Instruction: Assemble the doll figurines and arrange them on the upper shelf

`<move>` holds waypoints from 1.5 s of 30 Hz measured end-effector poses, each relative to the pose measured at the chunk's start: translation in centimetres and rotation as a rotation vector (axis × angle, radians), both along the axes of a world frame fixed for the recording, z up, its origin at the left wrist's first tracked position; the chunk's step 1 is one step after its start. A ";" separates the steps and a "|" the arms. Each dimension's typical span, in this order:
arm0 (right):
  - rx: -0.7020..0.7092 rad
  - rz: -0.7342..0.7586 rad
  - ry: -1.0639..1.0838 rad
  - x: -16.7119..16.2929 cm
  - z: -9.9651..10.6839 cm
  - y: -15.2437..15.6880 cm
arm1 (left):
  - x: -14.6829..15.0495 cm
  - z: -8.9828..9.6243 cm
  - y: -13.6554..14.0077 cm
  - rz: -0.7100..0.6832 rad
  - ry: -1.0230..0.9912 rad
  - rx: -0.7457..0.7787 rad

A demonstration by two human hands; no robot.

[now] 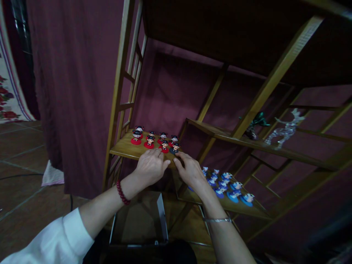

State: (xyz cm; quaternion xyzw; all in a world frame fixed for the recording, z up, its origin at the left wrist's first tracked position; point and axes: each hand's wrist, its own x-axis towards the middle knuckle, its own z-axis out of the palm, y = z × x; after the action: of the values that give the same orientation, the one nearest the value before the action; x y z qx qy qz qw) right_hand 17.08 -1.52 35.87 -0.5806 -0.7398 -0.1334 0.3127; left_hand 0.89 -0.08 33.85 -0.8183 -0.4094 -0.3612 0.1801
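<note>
Small figurines with black hair stand in two rows on the upper left wooden shelf (125, 147). Most have red round bases, like the red-based figurine (164, 146) near the front edge; beside it is a dark-based figurine (174, 148). My left hand (150, 165) reaches over the shelf edge, thumb apart, its fingertips just in front of the red-based figurine. My right hand (190, 170) has its fingertips at or close to the dark base, thumb apart from the fingers. Whether either hand touches a base I cannot tell. Nothing shows inside either hand.
Several blue and purple figurines (226, 184) stand on a lower shelf to the right. A clear deer ornament (284, 128) and a dark green ornament (255, 124) sit on the right shelf. Below my hands is an open box (137, 220). A maroon curtain (79, 91) hangs left.
</note>
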 end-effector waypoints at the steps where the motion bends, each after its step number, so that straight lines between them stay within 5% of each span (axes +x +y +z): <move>1: 0.000 0.000 0.000 0.0 0.0 0.0 | 0.0 0.0 0.0 0.001 -0.001 0.002; 45: 0.064 0.291 0.090 -4.3 -0.6 -0.9 | -2.5 -0.8 -1.3 -0.041 -0.055 -0.014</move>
State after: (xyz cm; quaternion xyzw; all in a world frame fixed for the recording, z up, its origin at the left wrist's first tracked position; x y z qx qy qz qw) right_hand 12.79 -2.45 35.29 -0.4623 -0.7967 -0.0840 0.3801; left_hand -1.59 -1.34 33.07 -0.8176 -0.3997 -0.3842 0.1554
